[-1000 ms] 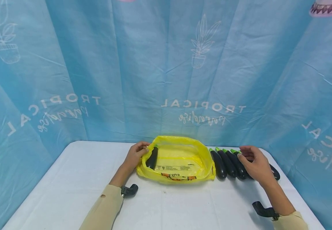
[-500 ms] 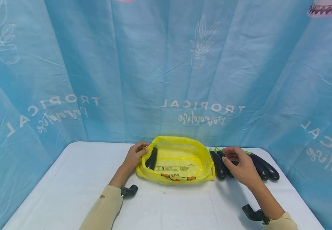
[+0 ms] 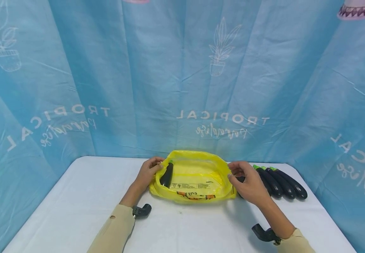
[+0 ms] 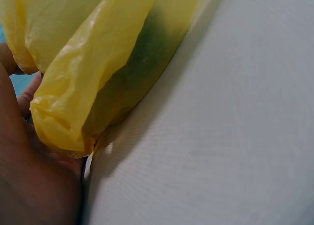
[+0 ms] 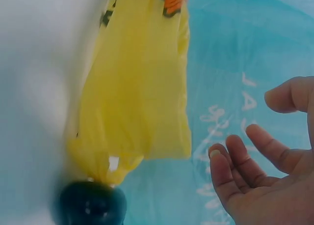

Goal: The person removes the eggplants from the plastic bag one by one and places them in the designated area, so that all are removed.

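A yellow plastic bag [image 3: 195,200] lies on the table with its mouth held wide. My left hand [image 3: 149,174] grips the bag's left rim, thumb and fingers around the plastic; the left wrist view shows the bag's crumpled edge [image 4: 64,122] in that hand. Inside, along the left wall, rests one dark eggplant [image 3: 167,175]. My right hand [image 3: 247,181] hovers beside the bag's right rim, covering part of the eggplants there. Its fingers [image 5: 228,173] are loosely bent and hold nothing in the right wrist view, where a rounded eggplant end [image 5: 91,203] shows below the bag.
Several eggplants [image 3: 285,184] with green stems lie in a slanted row on the right of the white-covered table [image 3: 182,228]. A blue printed curtain [image 3: 157,88] hangs behind the table and along both sides.
My right hand has moved left, from over the eggplant row to the bag's right rim, uncovering eggplants on the right. My left hand has kept its hold on the bag.
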### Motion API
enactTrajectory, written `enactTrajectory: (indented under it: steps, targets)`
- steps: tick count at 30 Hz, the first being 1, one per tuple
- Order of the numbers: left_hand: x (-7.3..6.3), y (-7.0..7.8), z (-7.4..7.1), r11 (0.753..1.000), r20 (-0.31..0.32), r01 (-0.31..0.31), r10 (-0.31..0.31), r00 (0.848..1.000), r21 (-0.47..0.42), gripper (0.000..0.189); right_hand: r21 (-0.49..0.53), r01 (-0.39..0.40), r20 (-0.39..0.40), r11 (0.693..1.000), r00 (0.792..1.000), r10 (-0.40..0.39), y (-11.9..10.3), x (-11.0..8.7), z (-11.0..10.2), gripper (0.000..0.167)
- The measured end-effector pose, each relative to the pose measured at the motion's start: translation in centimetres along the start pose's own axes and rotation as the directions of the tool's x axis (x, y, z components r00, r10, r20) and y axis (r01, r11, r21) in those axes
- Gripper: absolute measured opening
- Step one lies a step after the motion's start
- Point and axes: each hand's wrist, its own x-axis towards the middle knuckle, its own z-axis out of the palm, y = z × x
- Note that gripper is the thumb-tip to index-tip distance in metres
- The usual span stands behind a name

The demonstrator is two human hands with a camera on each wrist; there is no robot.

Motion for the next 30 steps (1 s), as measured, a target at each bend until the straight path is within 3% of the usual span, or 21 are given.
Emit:
enactTrajectory:
  steps: [17,30]
  targets:
    - [0.1,-0.1,0.0,1.0,-0.008,-0.005,0.005,1.0,0.008,0.027,0.106,0.033,0.081,0.994,0.996,-0.042,-1.8,1.2,3.8,0.032]
    - [-0.1,0.0,-0.1,1.0,-0.005,-0.012,0.012,1.0,0.014,0.029,0.145,-0.004,0.145,0.989,0.989,-0.017,-3.9,2.1,7.1,0.029]
